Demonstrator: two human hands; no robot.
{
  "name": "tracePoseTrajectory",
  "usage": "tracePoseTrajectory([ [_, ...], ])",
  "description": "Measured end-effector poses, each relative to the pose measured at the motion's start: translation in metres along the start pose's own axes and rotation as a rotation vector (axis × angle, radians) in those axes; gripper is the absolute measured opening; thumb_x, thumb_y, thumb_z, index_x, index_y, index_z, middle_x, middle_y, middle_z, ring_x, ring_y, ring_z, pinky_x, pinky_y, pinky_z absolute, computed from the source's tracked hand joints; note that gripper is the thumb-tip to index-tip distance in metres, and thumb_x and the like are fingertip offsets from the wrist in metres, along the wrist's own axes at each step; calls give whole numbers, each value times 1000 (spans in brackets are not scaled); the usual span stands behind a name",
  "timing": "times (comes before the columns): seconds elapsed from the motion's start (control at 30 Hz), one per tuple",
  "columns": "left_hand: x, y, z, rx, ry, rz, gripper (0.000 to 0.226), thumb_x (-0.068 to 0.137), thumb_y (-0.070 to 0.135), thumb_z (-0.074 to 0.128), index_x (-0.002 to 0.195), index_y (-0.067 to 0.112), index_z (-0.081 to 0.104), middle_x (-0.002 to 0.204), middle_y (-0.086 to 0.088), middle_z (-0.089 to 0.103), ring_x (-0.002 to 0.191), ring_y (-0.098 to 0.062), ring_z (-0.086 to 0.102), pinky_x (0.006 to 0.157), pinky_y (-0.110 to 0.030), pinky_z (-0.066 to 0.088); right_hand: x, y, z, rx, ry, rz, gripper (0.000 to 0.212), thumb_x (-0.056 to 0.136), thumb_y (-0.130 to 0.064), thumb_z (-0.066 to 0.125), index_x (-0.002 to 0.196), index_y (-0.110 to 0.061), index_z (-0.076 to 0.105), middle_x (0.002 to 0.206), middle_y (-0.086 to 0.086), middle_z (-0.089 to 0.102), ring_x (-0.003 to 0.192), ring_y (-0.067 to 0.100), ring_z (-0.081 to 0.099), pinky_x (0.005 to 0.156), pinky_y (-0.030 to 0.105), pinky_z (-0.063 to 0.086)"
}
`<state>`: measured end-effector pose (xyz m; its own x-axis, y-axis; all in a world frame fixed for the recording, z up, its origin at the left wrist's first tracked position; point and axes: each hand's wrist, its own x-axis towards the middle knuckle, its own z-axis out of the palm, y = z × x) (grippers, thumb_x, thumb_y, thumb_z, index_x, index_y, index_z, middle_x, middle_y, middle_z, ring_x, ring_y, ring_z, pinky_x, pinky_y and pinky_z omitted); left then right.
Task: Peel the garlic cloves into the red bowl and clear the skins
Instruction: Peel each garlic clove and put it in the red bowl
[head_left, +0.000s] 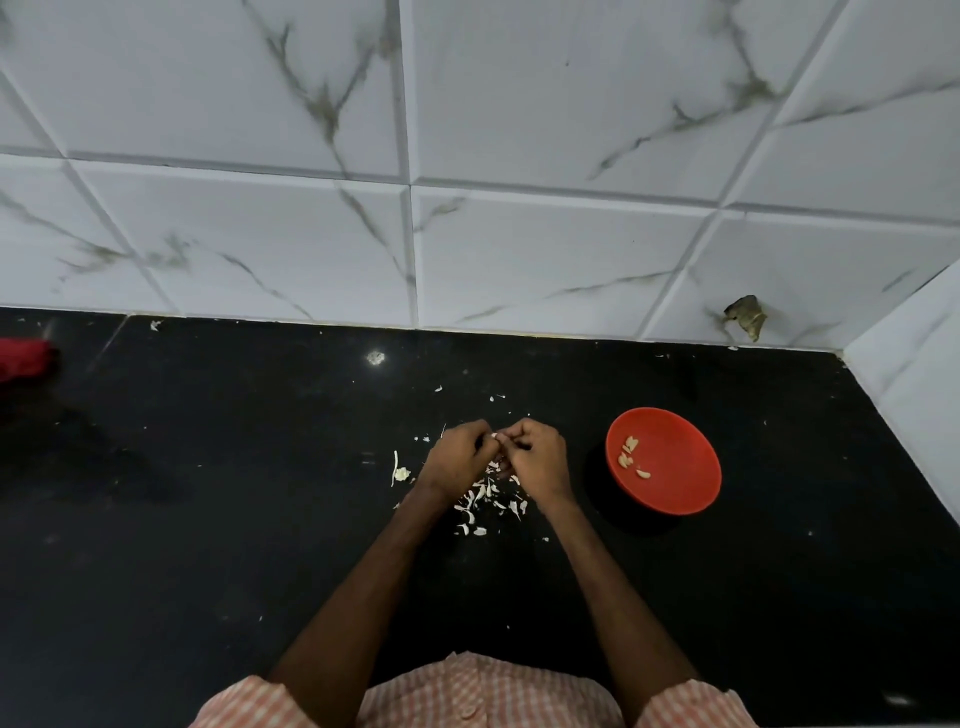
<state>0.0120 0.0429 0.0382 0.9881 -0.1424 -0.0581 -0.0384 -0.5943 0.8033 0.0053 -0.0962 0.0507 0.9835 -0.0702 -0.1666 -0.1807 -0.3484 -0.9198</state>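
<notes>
Head view shows the left hand (456, 458) and right hand (537, 460) close together above the black bench (234, 493), the fingers of both curled and pinching a small garlic clove (496, 435) between them. Loose skins (485, 501) lie scattered beneath. The red bowl (678, 486), just right of the hands, holds a few peeled cloves (630, 451).

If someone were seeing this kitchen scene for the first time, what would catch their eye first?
The red bowl stands out on the black countertop, just right of the hands, with a few peeled cloves inside. At the centre, the left hand and right hand pinch a garlic clove between them, above a scatter of white skins.
</notes>
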Motion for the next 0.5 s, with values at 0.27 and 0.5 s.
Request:
tracePoseTrajectory([
  [0.27,2,2,3,-163,56,-1,28,93,11,61,65,11,55,57,2,49,51,-6,38,50,-21,31,-1,-8,-3,136,-21,59,14,93,3,64,83,-5,68,78,15,73,56,19,67,52,33,59],
  [0.5,0,8,-2,-231,35,30,21,90,13,59,70,9,63,58,1,52,52,-4,39,50,-22,32,-3,-20,-12,357,-94,179,8,96,5,60,91,4,67,66,10,64,54,14,58,50,26,55],
])
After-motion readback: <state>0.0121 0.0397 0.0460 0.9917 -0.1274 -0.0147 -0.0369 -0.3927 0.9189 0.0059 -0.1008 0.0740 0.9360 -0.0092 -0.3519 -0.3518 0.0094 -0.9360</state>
